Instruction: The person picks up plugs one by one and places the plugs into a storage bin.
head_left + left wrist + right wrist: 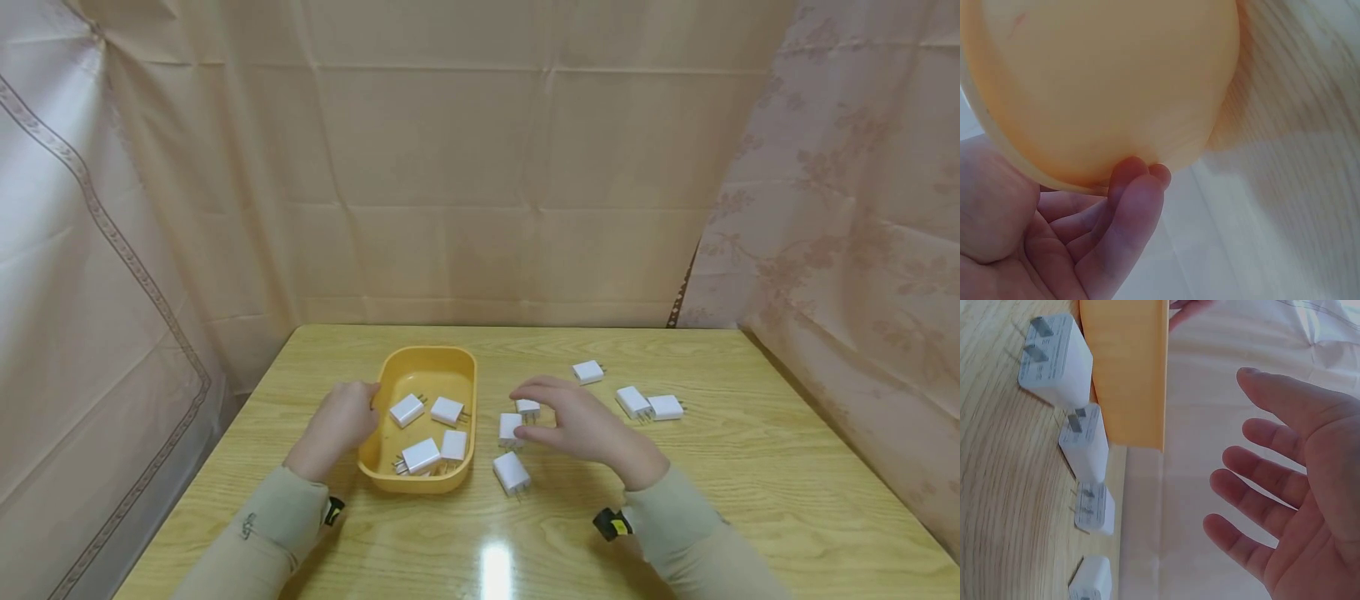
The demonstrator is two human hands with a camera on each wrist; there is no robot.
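The left hand [341, 423] grips the left rim of a yellow tray [417, 483]; in the left wrist view its fingers and thumb pinch the tray's edge [1054, 182]. Several white plug adapters lie inside, one near the tray's middle left [407, 410]. Over the table right of the tray, the right hand [581, 425] has thumb and fingers spread, holding nothing. Closest to its thumb is a white adapter [509, 429]; another [528, 408] sits partly under its fingers, and a third [512, 473] lies nearer the front. In the right wrist view the palm [1310, 500] shows bare.
Further right on the wooden table [750, 500] lie three more white adapters: one toward the back [588, 372] and two touching each other [633, 402], [665, 407]. Curtain cloth [525, 167] hangs behind the table and at both sides.
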